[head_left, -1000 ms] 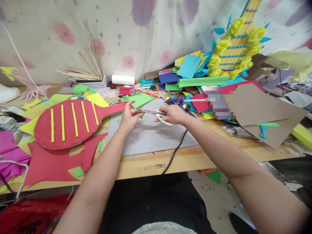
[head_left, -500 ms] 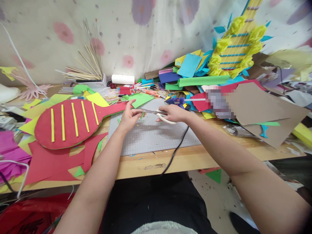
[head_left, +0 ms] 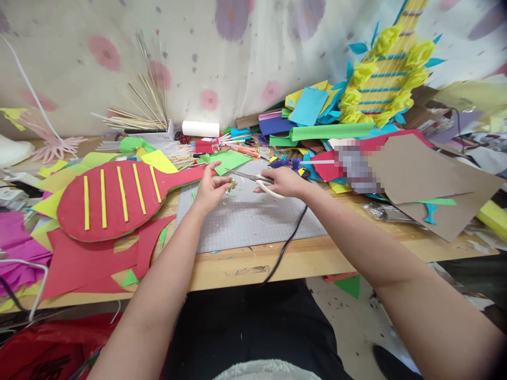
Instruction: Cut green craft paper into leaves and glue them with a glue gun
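Though small, green strip (head_left: 232, 186) between fingers (head_left: 222, 180)

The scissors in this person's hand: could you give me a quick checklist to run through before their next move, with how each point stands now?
1. Scissors held by the handles: ok, in the right hand.
2. Small green piece held: ok, it appears pinched in the left hand.
3. Left fingertips clear of the blades: cannot tell; they look close, and one view hides the gap.
4. Cutting mat free of scraps: not ok, small green bits lie on it.
5. Black cord off the mat: not ok, it crosses the mat's near right part and the table edge.
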Action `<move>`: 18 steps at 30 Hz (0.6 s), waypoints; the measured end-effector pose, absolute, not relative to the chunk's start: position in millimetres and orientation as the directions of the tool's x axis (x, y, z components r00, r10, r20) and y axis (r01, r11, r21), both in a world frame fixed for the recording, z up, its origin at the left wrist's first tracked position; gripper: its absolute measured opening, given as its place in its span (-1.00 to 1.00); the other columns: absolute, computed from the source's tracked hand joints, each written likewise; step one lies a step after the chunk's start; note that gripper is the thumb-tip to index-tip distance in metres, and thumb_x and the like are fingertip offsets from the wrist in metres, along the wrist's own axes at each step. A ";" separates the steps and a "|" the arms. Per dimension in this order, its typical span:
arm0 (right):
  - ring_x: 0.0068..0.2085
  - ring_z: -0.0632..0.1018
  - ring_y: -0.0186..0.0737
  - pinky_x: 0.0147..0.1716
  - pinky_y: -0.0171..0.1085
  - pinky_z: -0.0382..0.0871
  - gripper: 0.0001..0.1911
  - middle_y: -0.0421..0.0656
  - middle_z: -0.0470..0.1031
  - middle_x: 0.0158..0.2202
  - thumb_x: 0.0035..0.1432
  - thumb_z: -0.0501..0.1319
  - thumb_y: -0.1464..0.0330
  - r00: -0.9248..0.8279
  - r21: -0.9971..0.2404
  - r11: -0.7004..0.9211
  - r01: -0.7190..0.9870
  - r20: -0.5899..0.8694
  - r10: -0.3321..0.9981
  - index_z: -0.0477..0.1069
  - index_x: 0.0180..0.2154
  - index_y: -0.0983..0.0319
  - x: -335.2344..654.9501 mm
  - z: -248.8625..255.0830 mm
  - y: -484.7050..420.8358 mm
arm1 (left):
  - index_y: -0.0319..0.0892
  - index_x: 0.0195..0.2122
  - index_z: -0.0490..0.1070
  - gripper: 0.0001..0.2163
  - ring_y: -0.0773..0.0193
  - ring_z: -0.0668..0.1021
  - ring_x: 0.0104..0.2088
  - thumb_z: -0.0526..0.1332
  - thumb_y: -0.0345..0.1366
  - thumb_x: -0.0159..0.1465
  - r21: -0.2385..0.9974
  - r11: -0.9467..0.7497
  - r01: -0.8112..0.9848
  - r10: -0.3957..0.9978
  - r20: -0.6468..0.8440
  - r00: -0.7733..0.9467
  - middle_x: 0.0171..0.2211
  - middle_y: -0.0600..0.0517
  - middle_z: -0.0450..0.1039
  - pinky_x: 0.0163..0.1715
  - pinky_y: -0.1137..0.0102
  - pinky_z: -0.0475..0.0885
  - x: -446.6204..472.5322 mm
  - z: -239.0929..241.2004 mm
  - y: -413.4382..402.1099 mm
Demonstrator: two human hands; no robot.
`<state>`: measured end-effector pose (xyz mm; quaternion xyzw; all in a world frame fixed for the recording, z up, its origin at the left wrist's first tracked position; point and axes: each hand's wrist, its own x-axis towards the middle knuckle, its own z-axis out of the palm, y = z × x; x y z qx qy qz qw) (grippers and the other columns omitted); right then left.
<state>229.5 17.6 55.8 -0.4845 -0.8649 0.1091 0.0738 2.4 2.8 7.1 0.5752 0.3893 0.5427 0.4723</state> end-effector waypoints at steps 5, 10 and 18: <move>-0.44 0.37 -0.29 -0.49 -0.34 -0.01 -0.49 -0.16 0.44 -0.39 -0.01 0.08 -0.12 -0.495 -0.218 0.497 0.840 0.071 0.866 0.31 -0.37 0.21 229.2 53.5 14.9 | -0.12 -0.09 0.12 -0.42 0.32 0.55 -0.45 0.36 -0.33 -0.11 0.966 -0.258 -0.032 0.966 0.258 -0.009 -0.46 0.11 0.49 -0.35 0.38 0.43 3.1 3.5 6.4; -0.28 0.43 -0.18 -0.43 -0.31 0.03 -0.50 -0.07 0.47 -0.27 0.02 0.09 -0.08 -0.539 -0.095 0.564 0.821 0.200 0.818 0.31 -0.29 0.23 228.3 46.9 11.3 | -0.11 -0.19 0.11 -0.45 0.33 0.55 -0.45 0.39 -0.29 -0.15 0.966 -0.250 -0.069 0.967 0.246 -0.060 -0.47 0.12 0.48 -0.36 0.39 0.43 3.3 1.3 9.4; -0.18 0.46 -0.09 -0.42 -0.27 0.02 -0.53 0.00 0.49 -0.22 0.13 -0.01 -0.03 -0.525 0.044 0.532 0.846 0.244 0.815 0.34 -0.25 0.24 218.3 45.6 7.8 | -0.09 -0.23 0.08 -0.45 0.28 0.57 -0.42 0.40 -0.23 -0.16 0.966 -0.246 -0.079 0.969 0.246 -0.021 -0.47 0.12 0.47 -0.34 0.36 0.44 1.9 0.4 10.6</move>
